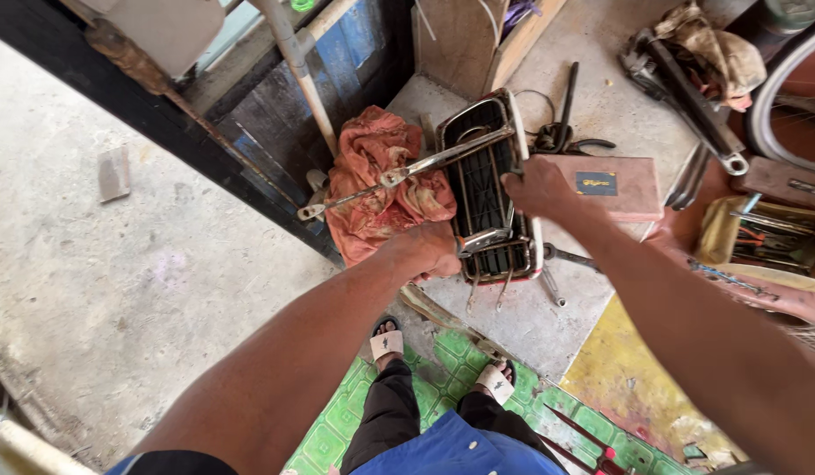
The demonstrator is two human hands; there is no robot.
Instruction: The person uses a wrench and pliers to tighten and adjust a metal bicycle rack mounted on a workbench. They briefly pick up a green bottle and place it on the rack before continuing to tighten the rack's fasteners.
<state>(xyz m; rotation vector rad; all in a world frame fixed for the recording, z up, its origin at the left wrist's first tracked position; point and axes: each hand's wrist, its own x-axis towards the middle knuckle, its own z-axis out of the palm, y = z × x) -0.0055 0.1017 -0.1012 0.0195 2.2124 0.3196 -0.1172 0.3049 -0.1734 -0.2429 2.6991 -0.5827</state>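
A black metal bicycle rear carrier rack (pixel 487 189) with a white edge lies upside down on a concrete ledge. My left hand (pixel 425 251) grips its near end by the chrome bracket. My right hand (pixel 538 186) holds its right side rail. A long chrome stay rod (pixel 399 174) reaches from the rack leftward across a crumpled orange-red cloth (pixel 381 180).
A pink flat box (pixel 619 185) lies right of the rack. Several hand tools (pixel 689 97) and a tray of tools (pixel 768 242) are at the right, a bicycle wheel (pixel 781 97) at the far right. A white pipe (pixel 302 75) leans behind. My sandalled feet (pixel 443 361) rest on a green mat.
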